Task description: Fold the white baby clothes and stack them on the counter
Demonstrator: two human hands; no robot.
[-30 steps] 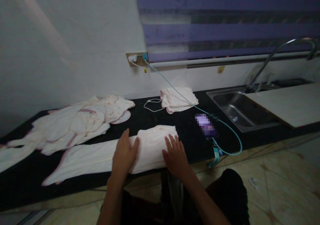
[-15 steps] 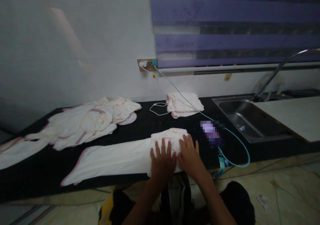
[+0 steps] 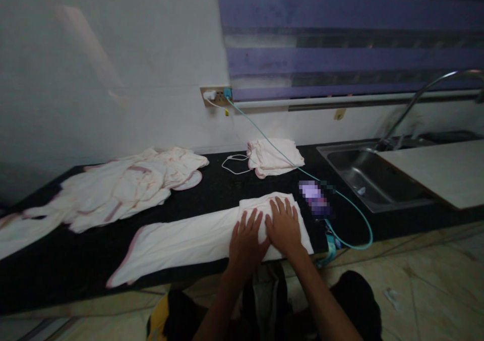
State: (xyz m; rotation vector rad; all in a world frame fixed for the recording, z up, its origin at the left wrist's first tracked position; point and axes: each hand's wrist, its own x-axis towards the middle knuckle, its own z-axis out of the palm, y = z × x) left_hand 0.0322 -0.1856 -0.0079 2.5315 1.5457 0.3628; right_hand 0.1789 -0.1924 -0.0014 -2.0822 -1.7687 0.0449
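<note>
A white cloth with a pink-edged left end (image 3: 181, 242) lies lengthwise along the front of the black counter. Its right end is doubled over into a thicker layer. On that folded part my left hand (image 3: 247, 240) rests flat with the fingers stretched out. Right beside it, my right hand (image 3: 284, 227) lies palm down on the same layer, fingers extended. The two thumbs are close together. Both palms hide part of the fold.
A rumpled heap of pink-trimmed white cloths (image 3: 132, 184) covers the back left. Behind my hands sits a folded cloth stack (image 3: 276, 157). A blurred-out phone (image 3: 314, 198) with a teal cable (image 3: 359, 215) lies right, before a steel sink (image 3: 378, 179) and a white board (image 3: 442, 172).
The cloth under my hands has slid to the right, its folded end now reaching farther right. My right hand has flattened onto it. The view has shifted slightly.
</note>
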